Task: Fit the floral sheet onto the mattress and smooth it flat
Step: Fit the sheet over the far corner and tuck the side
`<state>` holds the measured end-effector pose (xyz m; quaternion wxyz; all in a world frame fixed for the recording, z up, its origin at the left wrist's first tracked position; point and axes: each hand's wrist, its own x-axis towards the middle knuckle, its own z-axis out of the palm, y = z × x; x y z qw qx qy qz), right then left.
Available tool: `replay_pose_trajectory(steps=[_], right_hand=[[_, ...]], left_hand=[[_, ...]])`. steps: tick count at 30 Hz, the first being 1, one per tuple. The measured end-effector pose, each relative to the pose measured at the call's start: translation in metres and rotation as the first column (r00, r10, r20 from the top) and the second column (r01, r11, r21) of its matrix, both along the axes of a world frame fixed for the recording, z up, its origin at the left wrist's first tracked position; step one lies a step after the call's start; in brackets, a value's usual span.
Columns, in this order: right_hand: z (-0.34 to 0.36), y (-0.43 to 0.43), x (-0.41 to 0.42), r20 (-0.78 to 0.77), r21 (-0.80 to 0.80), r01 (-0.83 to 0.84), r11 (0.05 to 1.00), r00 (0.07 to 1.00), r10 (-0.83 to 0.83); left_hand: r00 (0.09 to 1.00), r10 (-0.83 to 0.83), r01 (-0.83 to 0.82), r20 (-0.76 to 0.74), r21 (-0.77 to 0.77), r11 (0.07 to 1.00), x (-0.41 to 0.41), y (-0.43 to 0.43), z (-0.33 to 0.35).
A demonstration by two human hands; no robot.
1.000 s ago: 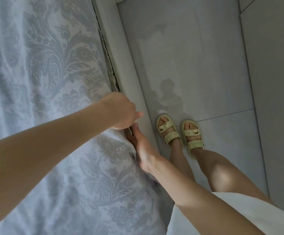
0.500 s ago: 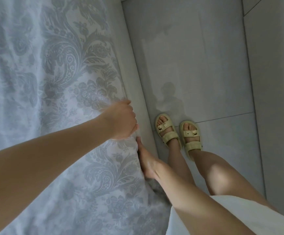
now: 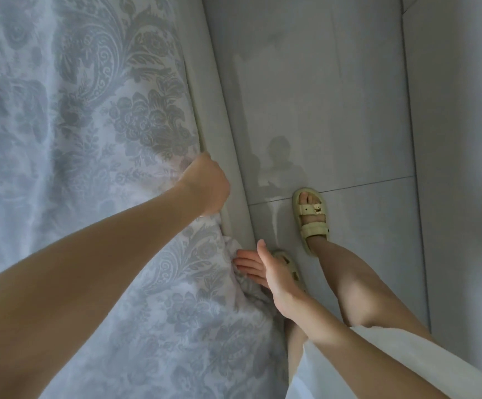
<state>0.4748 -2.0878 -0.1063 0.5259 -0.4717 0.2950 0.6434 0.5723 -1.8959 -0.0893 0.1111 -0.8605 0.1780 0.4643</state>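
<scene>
The floral sheet (image 3: pixel 95 116), pale with a grey paisley and flower print, covers the mattress across the left half of the view. Its right border runs along the pale bed frame rail (image 3: pixel 219 110). My left hand (image 3: pixel 205 185) is closed in a fist at the sheet's edge, gripping the fabric where it meets the rail. Lower down, my right hand (image 3: pixel 265 269) has its fingers spread and pushed into a bunched fold of the sheet (image 3: pixel 242 286) beside the rail. The mattress itself is hidden under the sheet.
Light grey floor tiles (image 3: pixel 335 96) fill the right side. My feet in cream sandals (image 3: pixel 310 217) stand close to the bed rail, one partly behind my right hand. A white garment (image 3: pixel 407 370) shows at the bottom right.
My left fist has slid further along the sheet's edge, away from my right hand. My right hand has dropped lower into the bunched fabric. One foot has stepped forward.
</scene>
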Motion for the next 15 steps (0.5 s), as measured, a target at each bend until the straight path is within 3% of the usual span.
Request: replay_pose_trajectory(steps=[3,5,8,12,15], right_hand=[[0.006,-0.012,-0.021,0.098,-0.014,-0.025,1.0,0.995,0.026],[0.004,-0.017,-0.036,0.165,-0.057,0.039,0.998,0.986,-0.029],[-0.012,-0.018,-0.053,0.264,-0.135,0.077,0.988,0.964,-0.039],[-0.035,-0.005,-0.067,0.22,-0.149,0.066,0.987,0.975,-0.032],[-0.035,-0.005,-0.072,0.422,-0.248,0.082,0.965,0.906,0.032]], left_hand=[[0.984,-0.144,0.155,0.109,-0.101,0.983,-0.019,-0.022,0.025],[0.979,-0.198,0.203,0.044,-0.169,0.964,-0.05,-0.029,0.026],[0.972,-0.233,0.235,0.028,-0.129,0.963,-0.075,-0.031,0.009],[0.964,-0.254,0.26,0.085,-0.08,0.962,-0.085,-0.045,-0.002],[0.956,-0.277,0.279,0.099,0.003,0.96,-0.09,-0.049,-0.002]])
